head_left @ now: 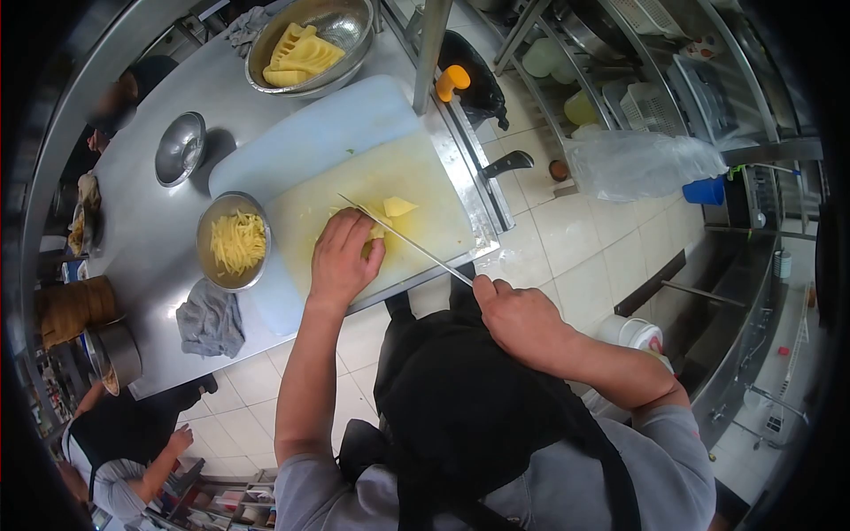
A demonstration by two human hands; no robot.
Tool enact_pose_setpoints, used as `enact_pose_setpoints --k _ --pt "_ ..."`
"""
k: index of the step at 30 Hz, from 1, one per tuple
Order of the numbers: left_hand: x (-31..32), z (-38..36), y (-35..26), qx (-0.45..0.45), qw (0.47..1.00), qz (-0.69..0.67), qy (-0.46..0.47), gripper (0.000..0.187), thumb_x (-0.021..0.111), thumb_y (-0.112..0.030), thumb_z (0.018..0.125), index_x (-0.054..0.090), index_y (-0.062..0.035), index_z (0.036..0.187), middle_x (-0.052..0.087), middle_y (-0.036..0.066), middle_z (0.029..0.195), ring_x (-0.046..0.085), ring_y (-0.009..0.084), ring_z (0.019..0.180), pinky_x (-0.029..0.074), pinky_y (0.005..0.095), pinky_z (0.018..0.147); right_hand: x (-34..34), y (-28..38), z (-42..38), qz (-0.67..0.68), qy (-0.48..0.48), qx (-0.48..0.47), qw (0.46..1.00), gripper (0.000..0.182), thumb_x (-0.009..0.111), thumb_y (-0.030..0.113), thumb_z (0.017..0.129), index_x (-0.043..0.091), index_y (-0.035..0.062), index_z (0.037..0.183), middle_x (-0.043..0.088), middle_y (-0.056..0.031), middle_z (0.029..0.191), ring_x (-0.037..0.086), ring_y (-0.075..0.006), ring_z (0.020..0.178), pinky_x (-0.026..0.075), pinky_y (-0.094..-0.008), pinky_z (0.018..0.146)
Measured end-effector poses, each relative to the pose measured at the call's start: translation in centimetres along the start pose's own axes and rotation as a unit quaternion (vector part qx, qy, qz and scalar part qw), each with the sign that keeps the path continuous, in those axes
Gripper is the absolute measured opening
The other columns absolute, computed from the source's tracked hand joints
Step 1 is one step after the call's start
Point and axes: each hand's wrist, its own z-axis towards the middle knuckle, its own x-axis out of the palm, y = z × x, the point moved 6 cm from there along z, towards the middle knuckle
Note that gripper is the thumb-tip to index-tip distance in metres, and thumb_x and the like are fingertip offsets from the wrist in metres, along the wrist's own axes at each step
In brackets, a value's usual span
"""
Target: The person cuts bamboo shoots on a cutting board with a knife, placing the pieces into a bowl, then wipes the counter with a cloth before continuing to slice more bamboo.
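Observation:
My right hand (515, 320) grips a kitchen knife (409, 241), its long thin blade slanting over the cutting board (425, 168). The tip of the blade reaches past the fingers of my left hand (343, 252). Those fingers are curled and press on pale yellow food, perhaps bamboo shoot, mostly hidden under them. Just beyond the blade lies a loose yellow chunk (399, 206). To the left of my left hand, a metal bowl (206, 263) holds thin yellow strips (238, 242).
Larger yellow pieces (304, 55) fill part of a big metal bowl (352, 26) at the back. A smaller bowl (181, 149), a grey cloth (210, 320) and a blue board (354, 111) are on the steel table. A black knife handle (508, 164) juts from its right edge. Another person (133, 451) is lower left.

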Motion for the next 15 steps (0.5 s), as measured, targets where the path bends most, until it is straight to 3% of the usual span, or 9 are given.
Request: enact_pose_setpoints --k 5,7,10,15 --pt "-0.1 0.0 0.0 0.009 1.000 0.005 -0.008 0.032 0.074 -0.005 0.078 0.064 -0.0016 0.109 0.067 0.016 0.111 0.066 0.0365 0.105 0.057 0.0438 0.090 2.8 -1.7 1.2 0.022 0.033 0.037 0.999 0.021 0.061 0.000 0.085 0.048 0.0004 0.102 0.068 -0.0202 0.083 0.072 -0.0379 0.069 0.059 -0.0452 0.059" --pt "-0.1 0.2 0.1 0.005 1.000 0.001 -0.017 0.032 0.074 -0.005 0.079 0.064 -0.0016 0.109 0.067 0.016 0.112 0.066 0.0365 0.105 0.057 0.0439 0.090 3.3 -2.1 1.6 0.085 0.072 0.044 0.993 0.022 0.062 0.007 0.090 0.048 -0.0014 0.106 0.067 -0.0238 0.088 0.070 -0.0429 0.076 0.058 -0.0500 0.067" --pt "-0.1 0.0 0.1 -0.003 1.000 -0.013 -0.014 0.031 0.075 -0.005 0.079 0.064 -0.0015 0.108 0.067 0.017 0.113 0.066 0.0366 0.105 0.057 0.0439 0.090 2.4 -2.0 1.0 0.115 0.059 0.047 0.990 0.024 0.063 0.010 0.091 0.048 -0.0009 0.107 0.067 -0.0238 0.088 0.069 -0.0441 0.076 0.057 -0.0513 0.069" --pt "0.0 -0.2 0.3 -0.006 1.000 -0.015 -0.013 0.031 0.075 -0.006 0.078 0.063 -0.0016 0.107 0.067 0.017 0.112 0.067 0.0367 0.104 0.057 0.0436 0.090 0.9 -1.1 0.1 0.080 0.028 0.024 0.996 0.025 0.059 0.000 0.085 0.048 -0.0012 0.108 0.067 -0.0228 0.085 0.071 -0.0412 0.070 0.058 -0.0490 0.062"
